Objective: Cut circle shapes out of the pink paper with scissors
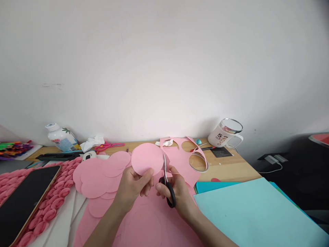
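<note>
A round piece of pink paper (147, 158) is pinched at its lower edge between the thumb and fingers of my left hand (135, 187). My right hand (176, 192) has its fingers through the black handles of a pair of scissors (170, 194). The blades point up along the right edge of the pink circle, with a narrow strip of pink paper beside them. Under both hands lie pink sheets, and to the left is an overlapping pile of pink paper circles (95, 181). Behind the scissors rests a pink sheet with round holes (183, 161).
A phone (25, 202) lies on pink rosette trim (55, 202) at left. Further back are a white bottle (61, 137), tissue (92, 142) and pink scissors (109, 146). At right, a mug (222, 135) stands behind light blue sheets (257, 212). A wall rises behind the table (239, 166).
</note>
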A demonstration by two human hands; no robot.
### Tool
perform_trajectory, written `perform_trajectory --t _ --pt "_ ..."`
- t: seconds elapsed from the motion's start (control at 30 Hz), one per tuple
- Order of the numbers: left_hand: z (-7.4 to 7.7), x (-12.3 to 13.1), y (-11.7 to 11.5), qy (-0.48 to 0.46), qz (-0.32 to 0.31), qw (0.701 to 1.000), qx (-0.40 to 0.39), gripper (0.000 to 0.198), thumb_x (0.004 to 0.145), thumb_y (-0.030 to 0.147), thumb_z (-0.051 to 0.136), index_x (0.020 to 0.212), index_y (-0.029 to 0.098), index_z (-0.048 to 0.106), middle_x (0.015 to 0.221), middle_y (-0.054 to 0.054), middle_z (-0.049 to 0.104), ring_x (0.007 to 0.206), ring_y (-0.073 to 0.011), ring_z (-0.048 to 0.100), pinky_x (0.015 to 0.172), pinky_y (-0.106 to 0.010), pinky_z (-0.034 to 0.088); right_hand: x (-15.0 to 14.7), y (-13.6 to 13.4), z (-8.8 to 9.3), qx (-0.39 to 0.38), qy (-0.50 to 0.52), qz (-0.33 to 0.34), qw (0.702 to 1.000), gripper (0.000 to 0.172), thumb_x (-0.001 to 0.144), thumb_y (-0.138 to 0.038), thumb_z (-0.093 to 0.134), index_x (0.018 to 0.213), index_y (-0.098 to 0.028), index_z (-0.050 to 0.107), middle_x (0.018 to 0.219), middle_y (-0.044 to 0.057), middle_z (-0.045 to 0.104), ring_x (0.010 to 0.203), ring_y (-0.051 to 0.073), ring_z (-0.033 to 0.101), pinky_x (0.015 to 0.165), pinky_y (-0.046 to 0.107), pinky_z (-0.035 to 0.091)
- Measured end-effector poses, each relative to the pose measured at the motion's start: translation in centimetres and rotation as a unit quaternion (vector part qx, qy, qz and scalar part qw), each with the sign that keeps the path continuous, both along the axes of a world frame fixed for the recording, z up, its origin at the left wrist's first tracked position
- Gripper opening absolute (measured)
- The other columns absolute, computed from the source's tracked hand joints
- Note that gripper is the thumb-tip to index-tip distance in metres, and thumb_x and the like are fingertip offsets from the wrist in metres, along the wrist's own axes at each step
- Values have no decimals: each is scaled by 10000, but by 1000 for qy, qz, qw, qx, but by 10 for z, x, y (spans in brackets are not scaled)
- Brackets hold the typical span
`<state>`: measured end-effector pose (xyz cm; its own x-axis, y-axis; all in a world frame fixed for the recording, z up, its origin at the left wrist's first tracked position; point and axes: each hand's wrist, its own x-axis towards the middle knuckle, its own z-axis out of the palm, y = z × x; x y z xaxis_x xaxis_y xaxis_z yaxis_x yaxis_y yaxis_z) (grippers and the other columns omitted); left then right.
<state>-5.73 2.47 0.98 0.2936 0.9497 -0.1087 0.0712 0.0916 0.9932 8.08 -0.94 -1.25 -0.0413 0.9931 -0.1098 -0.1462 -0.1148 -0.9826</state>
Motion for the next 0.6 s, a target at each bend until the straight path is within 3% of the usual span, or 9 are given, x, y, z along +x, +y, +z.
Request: perform_trajectory --t 0.2,0.6 --pt "1 -1 1 26 30 999 3 368 712 306 592 402 166 450 313 60 373 325 -59 314 397 -234 268 -2 0 0 -16 1 5 1000 588 611 -361 707 1050 -174 364 480 -90 471 452 112 419 461 218 343" --pt "3 3 -3 39 23 999 -4 378 697 307 579 381 174 420 297 63 347 318 -54 282 393 -234 254 0 1 -2 45 48 4 998 612 625 -307 725 1079 -186 334 532 -99 388 482 87 309 457 203 266"
